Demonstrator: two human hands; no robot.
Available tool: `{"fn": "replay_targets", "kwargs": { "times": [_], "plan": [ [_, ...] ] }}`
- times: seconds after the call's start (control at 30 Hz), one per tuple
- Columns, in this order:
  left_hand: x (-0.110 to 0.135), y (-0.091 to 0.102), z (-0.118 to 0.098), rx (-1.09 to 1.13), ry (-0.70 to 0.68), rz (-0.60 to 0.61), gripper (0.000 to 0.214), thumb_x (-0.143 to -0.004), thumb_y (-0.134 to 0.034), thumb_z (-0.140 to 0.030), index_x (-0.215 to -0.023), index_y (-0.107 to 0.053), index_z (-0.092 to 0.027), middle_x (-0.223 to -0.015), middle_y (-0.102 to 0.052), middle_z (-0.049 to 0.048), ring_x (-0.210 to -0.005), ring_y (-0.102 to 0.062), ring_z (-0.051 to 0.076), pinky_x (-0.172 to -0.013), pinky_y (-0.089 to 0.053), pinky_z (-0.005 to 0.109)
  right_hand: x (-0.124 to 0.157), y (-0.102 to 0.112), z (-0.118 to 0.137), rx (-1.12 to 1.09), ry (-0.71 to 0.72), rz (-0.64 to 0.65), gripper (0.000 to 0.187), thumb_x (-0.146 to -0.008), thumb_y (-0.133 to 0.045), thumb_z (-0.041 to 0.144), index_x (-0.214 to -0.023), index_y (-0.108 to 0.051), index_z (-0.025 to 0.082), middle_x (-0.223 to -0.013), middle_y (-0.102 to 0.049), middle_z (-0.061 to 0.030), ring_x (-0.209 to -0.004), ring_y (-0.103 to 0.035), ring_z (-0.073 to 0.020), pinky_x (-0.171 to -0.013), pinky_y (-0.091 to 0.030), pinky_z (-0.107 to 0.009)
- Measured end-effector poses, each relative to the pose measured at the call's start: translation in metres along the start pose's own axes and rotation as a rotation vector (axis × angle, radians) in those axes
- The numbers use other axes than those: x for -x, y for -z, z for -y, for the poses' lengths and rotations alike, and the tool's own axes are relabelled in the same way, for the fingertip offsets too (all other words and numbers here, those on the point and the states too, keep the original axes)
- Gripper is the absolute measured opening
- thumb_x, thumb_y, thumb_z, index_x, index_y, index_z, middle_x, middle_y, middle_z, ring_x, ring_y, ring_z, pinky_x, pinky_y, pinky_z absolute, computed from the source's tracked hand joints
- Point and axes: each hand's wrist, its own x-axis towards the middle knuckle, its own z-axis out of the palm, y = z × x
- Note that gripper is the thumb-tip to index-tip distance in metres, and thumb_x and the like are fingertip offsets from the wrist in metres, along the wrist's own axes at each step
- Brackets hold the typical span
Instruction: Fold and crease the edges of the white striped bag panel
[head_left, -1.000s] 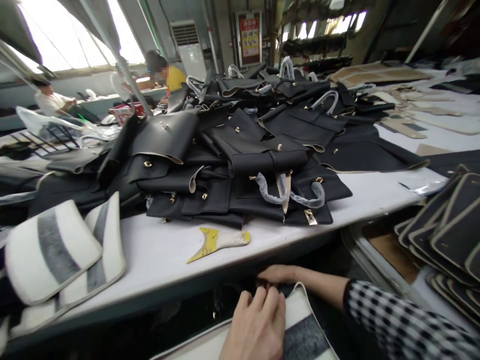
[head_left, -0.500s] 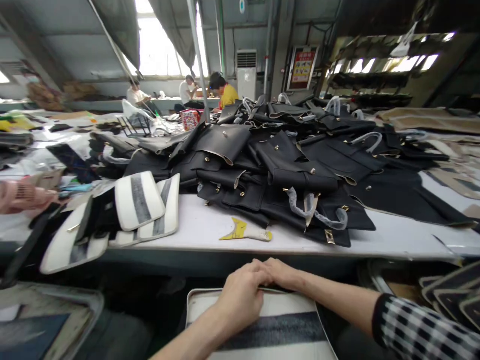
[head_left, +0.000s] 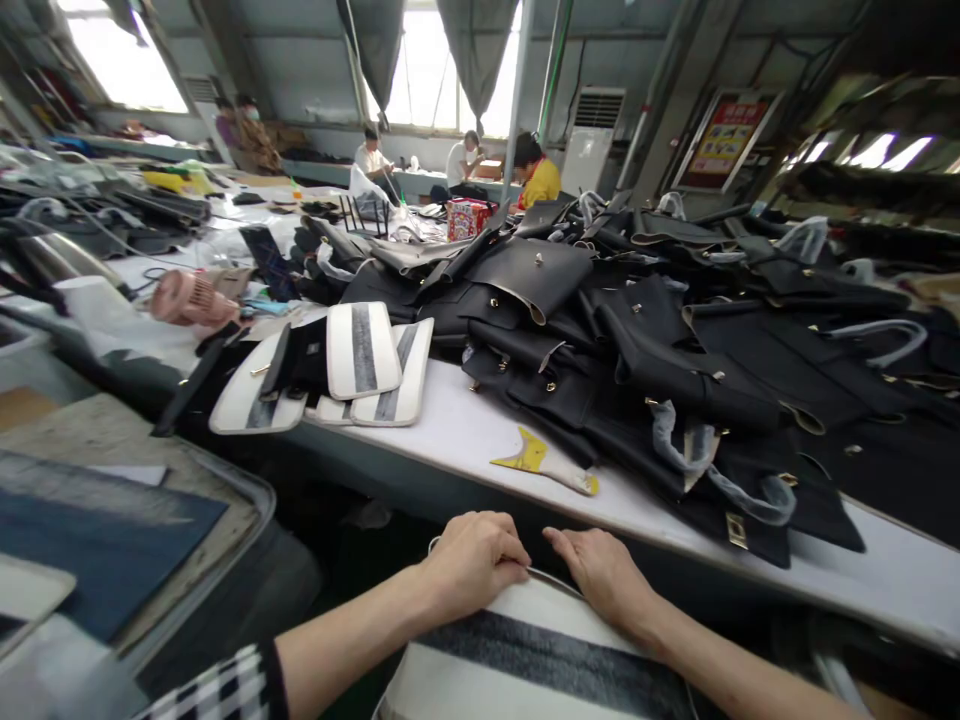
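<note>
A white bag piece (head_left: 555,655) with a broad dark stripe lies in front of me, below the table edge; its lower part runs out of view. My left hand (head_left: 474,562) is closed over its far edge, fingers curled and thumb pressed on the rim. Farther right on the same edge, my right hand (head_left: 606,582) holds the piece, its thumb pointing left and its other fingers mostly hidden. A gap separates the two hands. On the table beyond them rests a yellow and white flat tool (head_left: 536,458).
Black leather bag parts (head_left: 570,390) with wrapped handles are heaped on the white table (head_left: 465,450). White striped flaps (head_left: 364,350) overhang its edge. Left are a pink fan (head_left: 191,298) and a bin (head_left: 262,500) holding dark panels. People (head_left: 540,180) sit farther back.
The view has swung left. My hands, together at the far edge before, have moved apart, the right one shifting right along the rim.
</note>
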Motion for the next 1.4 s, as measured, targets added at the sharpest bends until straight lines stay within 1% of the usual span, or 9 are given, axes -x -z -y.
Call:
{"fn": "replay_targets", "kwargs": {
  "times": [0.1,0.3,0.5,0.73,0.83,1.0,1.17,1.27,1.4],
  "plan": [
    [0.009,0.007,0.012,0.027,-0.036,-0.017,0.018,-0.083,-0.066,-0.029,-0.097,-0.077,-0.033,-0.095,-0.071,-0.0046,-0.09,-0.065,0.016,-0.079,-0.045,0.025,-0.002,0.002,0.008,0.002,-0.007,-0.004,0.044,-0.1,-0.028,0.031,-0.125,-0.063,0.022,-0.105,-0.072,-0.011,-0.094,-0.066,-0.0272,-0.08,-0.046,-0.033],
    [0.013,0.008,0.023,0.031,0.042,-0.023,0.021,-0.077,-0.067,-0.026,-0.093,-0.077,-0.035,-0.093,-0.073,-0.005,-0.084,-0.067,0.018,-0.067,-0.045,0.025,-0.009,0.007,0.033,-0.035,-0.047,0.017,0.055,-0.102,-0.02,0.044,-0.105,-0.071,0.023,-0.096,-0.074,-0.0077,-0.089,-0.068,-0.0242,-0.075,-0.046,-0.029],
    [0.021,0.008,0.026,0.026,-0.04,-0.046,0.018,-0.083,-0.067,-0.032,-0.098,-0.077,-0.033,-0.1,-0.073,-0.0023,-0.091,-0.067,0.02,-0.079,-0.046,0.028,-0.014,0.01,0.052,-0.038,-0.114,0.031,0.072,-0.101,-0.011,0.052,-0.081,-0.072,0.02,-0.084,-0.074,-0.0105,-0.084,-0.069,-0.0245,-0.071,-0.045,-0.03],
    [0.03,0.017,0.039,0.072,-0.081,-0.05,0.019,-0.084,-0.069,-0.032,-0.101,-0.076,-0.034,-0.102,-0.073,-0.0032,-0.093,-0.067,0.019,-0.078,-0.046,0.025,-0.022,0.007,0.068,-0.022,-0.087,0.061,0.065,-0.102,-0.014,0.048,-0.091,-0.073,0.023,-0.089,-0.074,-0.0091,-0.083,-0.069,-0.0237,-0.071,-0.045,-0.029],
    [0.033,0.013,0.045,0.124,-0.061,-0.074,0.019,-0.083,-0.07,-0.033,-0.101,-0.076,-0.035,-0.099,-0.073,-0.0044,-0.092,-0.067,0.017,-0.078,-0.046,0.023,-0.026,0.004,0.072,-0.023,-0.067,0.078,0.061,-0.103,-0.016,0.046,-0.096,-0.072,0.025,-0.09,-0.075,-0.0078,-0.083,-0.069,-0.0228,-0.07,-0.044,-0.028],
    [0.036,0.006,0.051,0.205,-0.073,-0.111,0.019,-0.084,-0.069,-0.033,-0.101,-0.076,-0.032,-0.099,-0.073,-0.0027,-0.092,-0.067,0.015,-0.08,-0.047,0.022,-0.03,0.0,0.076,-0.016,-0.073,0.086,0.062,-0.102,-0.013,0.047,-0.094,-0.071,0.027,-0.091,-0.075,-0.0065,-0.085,-0.069,-0.0244,-0.069,-0.043,-0.03],
    [0.045,0.012,0.06,0.314,-0.125,-0.126,0.022,-0.085,-0.067,-0.024,-0.104,-0.076,-0.025,-0.1,-0.073,0.0019,-0.092,-0.068,0.015,-0.085,-0.048,0.021,-0.034,-0.002,0.081,-0.003,-0.065,0.09,0.061,-0.102,-0.012,0.047,-0.094,-0.071,0.029,-0.085,-0.074,-0.0052,-0.082,-0.07,-0.0252,-0.066,-0.042,-0.03],
    [0.05,0.013,0.065,0.442,-0.093,-0.17,0.023,-0.081,-0.069,-0.018,-0.102,-0.077,-0.021,-0.097,-0.074,0.004,-0.089,-0.069,0.016,-0.083,-0.05,0.021,-0.037,-0.003,0.084,0.019,-0.048,0.099,0.06,-0.102,-0.014,0.046,-0.096,-0.071,0.028,-0.085,-0.074,-0.006,-0.079,-0.07,-0.0247,-0.065,-0.042,-0.03],
    [0.051,0.006,0.067,0.504,-0.035,-0.219,0.022,-0.077,-0.069,-0.011,-0.097,-0.078,-0.018,-0.092,-0.074,0.0041,-0.087,-0.069,0.016,-0.079,-0.05,0.019,-0.04,-0.003,0.088,0.054,-0.018,0.108,0.055,-0.103,-0.017,0.042,-0.104,-0.07,0.028,-0.089,-0.074,-0.0065,-0.079,-0.069,-0.0231,-0.064,-0.042,-0.028]
  ]
}}
